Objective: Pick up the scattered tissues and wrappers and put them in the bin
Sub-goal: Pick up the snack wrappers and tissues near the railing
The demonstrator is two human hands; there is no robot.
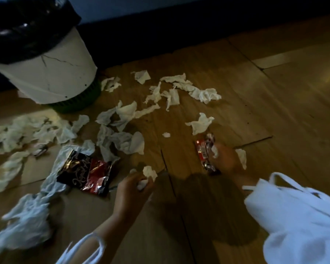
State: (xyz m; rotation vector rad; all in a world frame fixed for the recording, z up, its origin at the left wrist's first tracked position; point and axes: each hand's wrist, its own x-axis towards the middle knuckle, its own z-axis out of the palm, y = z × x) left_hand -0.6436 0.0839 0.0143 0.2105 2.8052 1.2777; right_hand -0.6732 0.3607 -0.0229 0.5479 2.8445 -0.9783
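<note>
We are crouched over the floor (208,103) with both hands already loaded, and the question for the coming move is how the bin (46,73) lies from each grip. Our left hand (133,189) is clenched around a small wad of tissue (148,173), white paper poking out above the curled fingers. Our right hand (225,159) is closed on a red and white wrapper (205,152), whose long axis runs roughly away from us and a little leftward, with a scrap of tissue caught against the palm too. The bin stands at the far left, its black liner (27,29) folded over the rim, well apart from both hands and up and to the left of them. Our left hand is the nearer of the two, so we judge it the natural one to carry first, while the right would have to cross the whole spread of litter. Between the hands and the bin lie many loose tissues (120,138), and a dark red and black foil packet (86,173) rests flat just beside our left hand, on its bin side. We think most of the job remains, since the floor is thick with paper. The picture is dim and blurred, so finer finger contact we cannot tell.
</note>
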